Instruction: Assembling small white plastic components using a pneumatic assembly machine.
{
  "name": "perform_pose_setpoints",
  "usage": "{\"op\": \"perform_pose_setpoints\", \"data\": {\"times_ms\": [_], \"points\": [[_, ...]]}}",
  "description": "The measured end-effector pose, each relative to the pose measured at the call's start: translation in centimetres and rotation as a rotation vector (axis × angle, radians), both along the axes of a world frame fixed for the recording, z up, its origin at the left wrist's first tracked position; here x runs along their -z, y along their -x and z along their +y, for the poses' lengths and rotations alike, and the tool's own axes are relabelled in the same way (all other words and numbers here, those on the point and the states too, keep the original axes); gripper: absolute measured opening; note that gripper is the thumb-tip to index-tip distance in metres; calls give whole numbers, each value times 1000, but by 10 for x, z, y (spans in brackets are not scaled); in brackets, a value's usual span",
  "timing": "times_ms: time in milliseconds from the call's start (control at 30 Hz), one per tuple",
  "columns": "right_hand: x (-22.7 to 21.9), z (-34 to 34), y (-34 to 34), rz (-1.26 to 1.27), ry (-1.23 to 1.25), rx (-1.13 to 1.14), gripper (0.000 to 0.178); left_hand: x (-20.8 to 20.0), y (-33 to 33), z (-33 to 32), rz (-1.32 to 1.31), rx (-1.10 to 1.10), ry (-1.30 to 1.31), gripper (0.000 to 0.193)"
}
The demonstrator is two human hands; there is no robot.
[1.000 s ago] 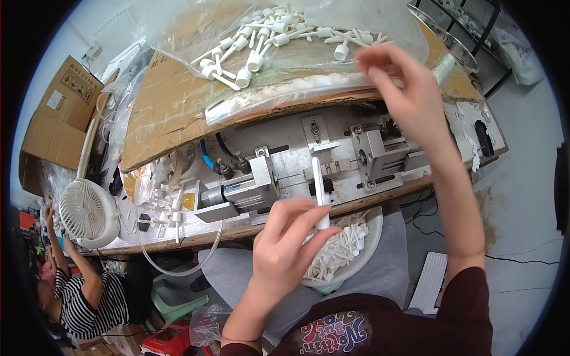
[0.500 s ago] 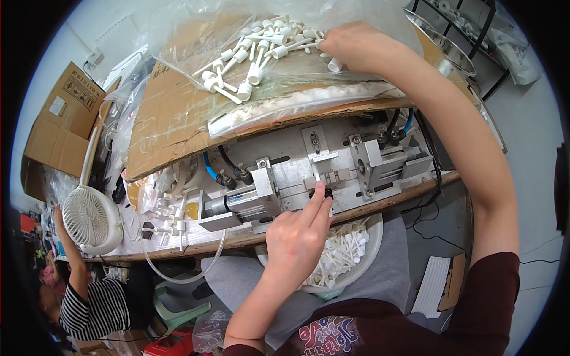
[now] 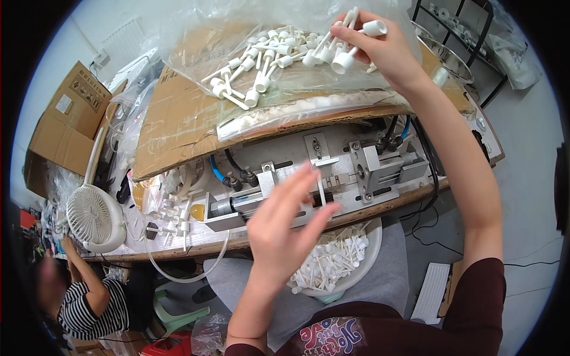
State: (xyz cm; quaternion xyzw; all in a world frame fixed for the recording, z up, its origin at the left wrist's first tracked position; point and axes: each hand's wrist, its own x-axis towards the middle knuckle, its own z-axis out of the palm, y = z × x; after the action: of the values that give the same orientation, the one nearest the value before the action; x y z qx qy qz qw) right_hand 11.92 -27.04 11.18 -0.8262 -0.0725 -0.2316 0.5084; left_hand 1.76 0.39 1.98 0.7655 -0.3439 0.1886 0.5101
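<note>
At the desk's [image 3: 178, 252] left end stands a fan [image 3: 95, 218]. My left hand [image 3: 285, 228] hovers with fingers spread over the press [image 3: 320, 178] at the front edge, holding nothing; a basin [image 3: 338, 261] of finished pieces sits below. My right hand [image 3: 380, 50] pinches several white droppers [image 3: 344, 56] above the bag [image 3: 279, 71] at the rear. Advisable: seat one dropper squarely, fingers clear.
</note>
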Motion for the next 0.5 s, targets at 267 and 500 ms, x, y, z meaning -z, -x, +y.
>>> {"op": "perform_pose_setpoints", "data": {"times_ms": [267, 500], "points": [[36, 59, 73, 256, -644, -344, 19, -23, -34, -1, 168, 188, 302, 48], [72, 57, 134, 452, -838, -278, 16, 0, 19, 24, 149, 169, -28, 36]]}}
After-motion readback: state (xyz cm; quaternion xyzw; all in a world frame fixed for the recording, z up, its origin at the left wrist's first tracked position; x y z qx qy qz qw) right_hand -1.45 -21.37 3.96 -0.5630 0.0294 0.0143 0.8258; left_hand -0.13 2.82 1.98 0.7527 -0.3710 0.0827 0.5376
